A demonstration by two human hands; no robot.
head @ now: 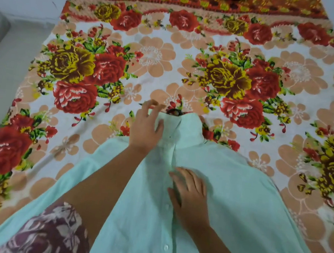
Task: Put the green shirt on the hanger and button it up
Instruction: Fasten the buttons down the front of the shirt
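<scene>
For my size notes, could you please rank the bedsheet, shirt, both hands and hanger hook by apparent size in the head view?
1. bedsheet
2. shirt
3. left hand and right hand, about alike
4. hanger hook, mostly hidden

The green shirt (226, 199) lies front up, hanger hook (174, 111) poking past collar (190, 125).

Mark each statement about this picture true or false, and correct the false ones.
1. The green shirt lies on a floral bedsheet. True.
2. A dark hanger hook shows just past the collar. True.
3. The right hand is lifted clear of the shirt. False: it rests flat on the shirt's front, beside the buttons.
4. The left hand is at the shirt's hem. False: it is at the collar.
</scene>
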